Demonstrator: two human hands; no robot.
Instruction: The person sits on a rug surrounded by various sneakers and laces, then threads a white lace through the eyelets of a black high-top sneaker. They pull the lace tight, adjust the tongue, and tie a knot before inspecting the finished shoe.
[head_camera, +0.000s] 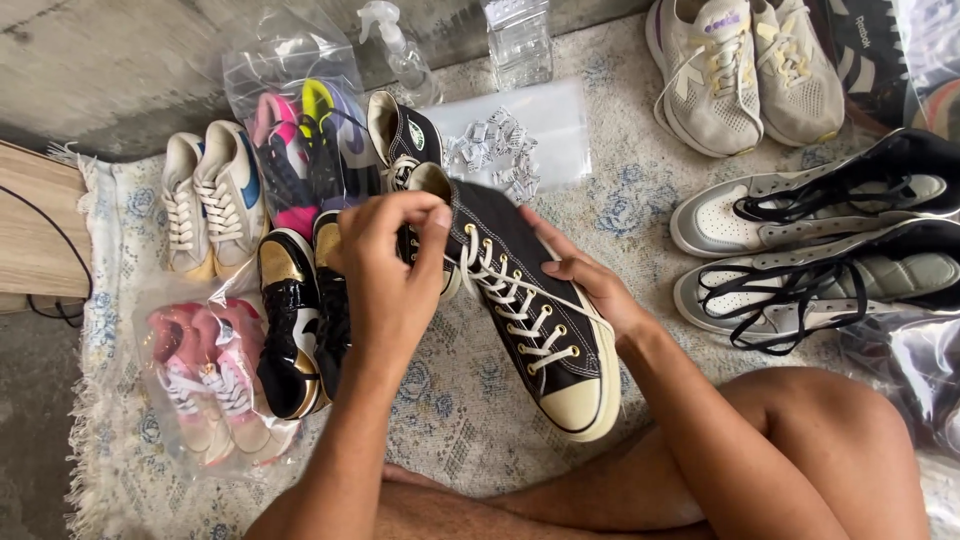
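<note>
A black high-top canvas sneaker (545, 330) with white laces and a cream toe cap is held above the rug, toe toward me. My left hand (390, 270) pinches the white lace near the shoe's collar. My right hand (590, 285) supports the shoe from its far side, fingers under the upper. The matching black high-top (405, 140) lies on the rug just behind it, partly hidden by my left hand.
A pale patterned rug (640, 190) carries several pairs: black-and-gold shoes (295, 320), white-and-blue sneakers (215, 200), bagged pink shoes (215, 385), bagged colourful shoes (300, 140), grey high-tops (810, 250), cream trainers (745, 70). A spray bottle (395, 45), plastic bottle (518, 40) and bag of small packets (505, 150) lie behind. My bare legs (800, 450) are in front.
</note>
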